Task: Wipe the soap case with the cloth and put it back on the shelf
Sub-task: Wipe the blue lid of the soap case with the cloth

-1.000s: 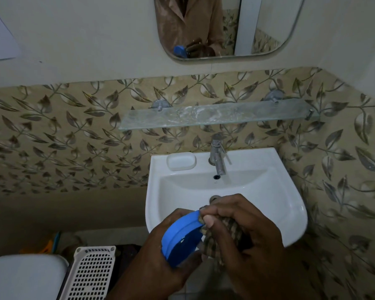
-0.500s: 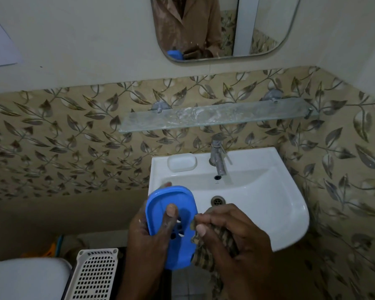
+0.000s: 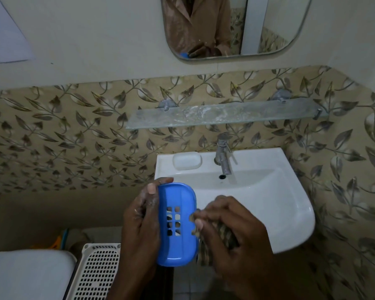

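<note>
A blue plastic soap case with square drain holes is held flat-side up in front of the sink's near left edge. My left hand grips its left rim, thumb on top. My right hand is bunched around a brown striped cloth and touches the case's right edge. Most of the cloth is hidden under my fingers. A frosted glass shelf is fixed to the tiled wall above the tap, with nothing standing on it.
A white sink with a steel tap and a white soap bar on its rim sits below the shelf. A white perforated basket and a white lid lie at lower left. A mirror hangs above.
My left hand turned the case from edge-on to flat and raised it slightly, with the holes now facing me. My right hand with the cloth slid off the face to the right edge.
</note>
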